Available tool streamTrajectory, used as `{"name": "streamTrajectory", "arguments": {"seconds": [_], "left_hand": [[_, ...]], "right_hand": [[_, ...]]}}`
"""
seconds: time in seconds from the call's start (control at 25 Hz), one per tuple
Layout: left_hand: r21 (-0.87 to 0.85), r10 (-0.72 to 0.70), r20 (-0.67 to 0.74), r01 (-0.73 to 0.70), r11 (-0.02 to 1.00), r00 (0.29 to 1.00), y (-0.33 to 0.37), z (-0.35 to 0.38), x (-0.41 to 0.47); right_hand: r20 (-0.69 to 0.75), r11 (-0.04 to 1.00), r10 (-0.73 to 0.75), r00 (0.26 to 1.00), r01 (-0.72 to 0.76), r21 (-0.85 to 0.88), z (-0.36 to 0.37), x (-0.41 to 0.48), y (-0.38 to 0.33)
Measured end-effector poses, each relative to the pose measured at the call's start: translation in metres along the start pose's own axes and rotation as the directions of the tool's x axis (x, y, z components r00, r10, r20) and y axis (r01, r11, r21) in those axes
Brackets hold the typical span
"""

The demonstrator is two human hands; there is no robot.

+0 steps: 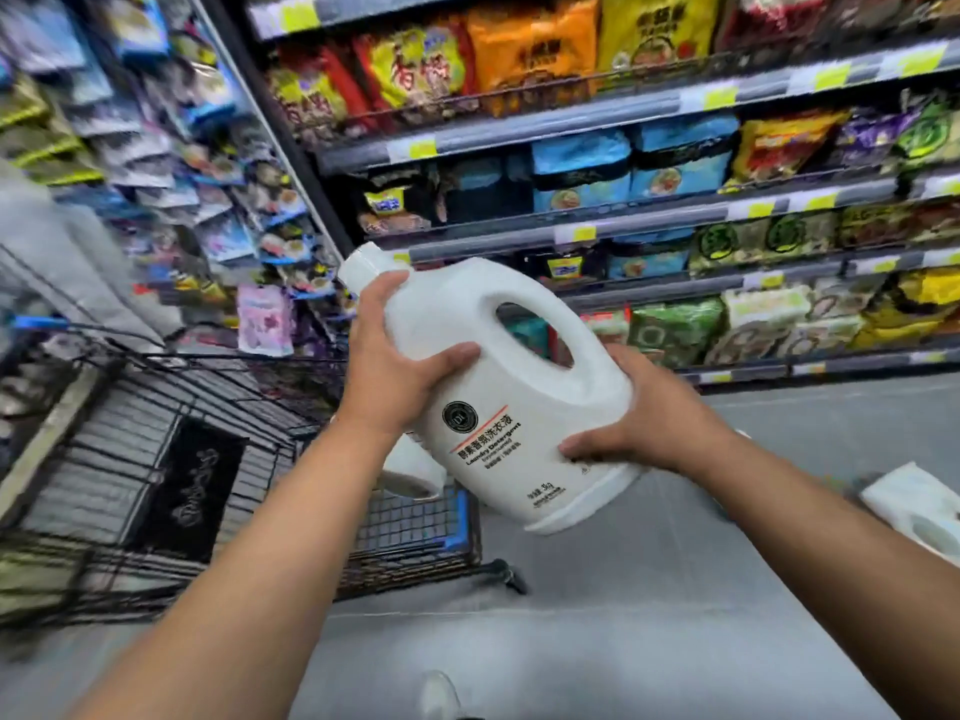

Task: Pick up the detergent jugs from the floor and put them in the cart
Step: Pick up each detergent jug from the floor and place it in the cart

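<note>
Transfer step: jug [524, 402] gripped by left hand [395, 371] (near neck) and right hand [639, 413] (near base); lowering into cart [415, 522] judged next.

The bare left forearm [249, 563] and right forearm [805, 537] stretch forward. The left grip [387, 366] curls over the shoulder of a white plastic detergent jug [524, 387]; the right grip [639, 413] clasps its lower side.

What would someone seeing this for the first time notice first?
The white laundry detergent jug, tilted at centre frame, gripped by the left hand near its neck and the right hand at its lower body. Below left sits a black wire shopping cart; another white jug lies on the floor at the right edge.
</note>
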State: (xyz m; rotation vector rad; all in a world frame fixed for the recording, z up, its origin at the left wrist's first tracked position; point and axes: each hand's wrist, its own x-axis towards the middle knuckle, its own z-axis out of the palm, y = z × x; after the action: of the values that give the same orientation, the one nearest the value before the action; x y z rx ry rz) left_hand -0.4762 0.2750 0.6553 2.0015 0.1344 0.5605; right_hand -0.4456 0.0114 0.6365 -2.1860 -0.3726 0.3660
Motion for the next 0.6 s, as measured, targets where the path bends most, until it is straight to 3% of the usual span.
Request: {"name": "streamTrajectory", "arguments": {"seconds": [0.2,0.36,0.6], "left_hand": [[0.046,-0.21,-0.093,0.215,0.976,0.973,-0.064,-0.116,-0.016],[0.044,-0.288,-0.107,0.294,0.955,0.952,-0.127,-0.196,-0.018],[0.011,-0.354,-0.054,0.355,0.935,0.934,-0.212,-0.248,-0.006]], "right_hand": [[0.144,0.999,-0.005,0.99,0.0,0.037,0.108,0.028,-0.065],[0.214,0.999,0.004,0.977,-0.016,0.052,0.201,0.054,-0.102],[0.224,0.993,0.087,0.971,-0.102,0.052,0.294,0.085,-0.115]]}}
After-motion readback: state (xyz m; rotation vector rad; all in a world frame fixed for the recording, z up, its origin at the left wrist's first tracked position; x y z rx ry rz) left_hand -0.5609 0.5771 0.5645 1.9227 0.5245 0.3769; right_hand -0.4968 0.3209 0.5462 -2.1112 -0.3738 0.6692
